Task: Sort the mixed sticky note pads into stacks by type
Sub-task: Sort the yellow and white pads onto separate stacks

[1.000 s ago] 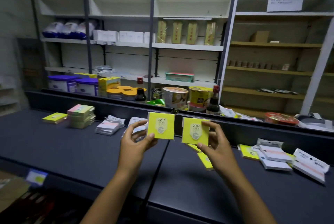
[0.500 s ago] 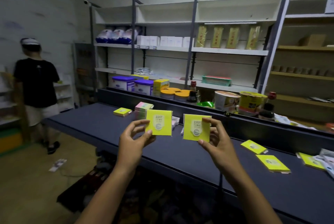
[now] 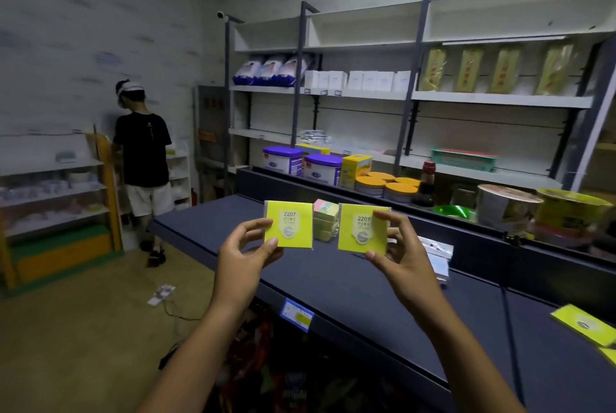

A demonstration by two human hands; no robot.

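My left hand (image 3: pixel 245 254) holds up a yellow sticky note pad (image 3: pixel 289 228) marked 2207, pinched by its lower left corner. My right hand (image 3: pixel 401 257) holds a second, matching yellow pad (image 3: pixel 362 228) by its right edge. Both pads hang upright above the dark shelf top (image 3: pixel 333 282), side by side and apart. Behind them, between the two, a stack of multicoloured pads (image 3: pixel 325 222) stands on the shelf. White packaged pads (image 3: pixel 436 256) lie partly hidden behind my right hand. Another yellow pad (image 3: pixel 583 324) lies flat at the far right.
A raised dark ledge behind the shelf carries tins (image 3: pixel 321 167), orange-lidded jars (image 3: pixel 388 186), a sauce bottle (image 3: pixel 426 184) and noodle bowls (image 3: pixel 506 206). White wall shelving (image 3: pixel 400 96) rises behind. A person in a black shirt (image 3: pixel 143 152) stands at the left by a low rack.
The view has swung left, so the shelf's left end and the person are more in frame. Both hands keep the same hold on their yellow pads.
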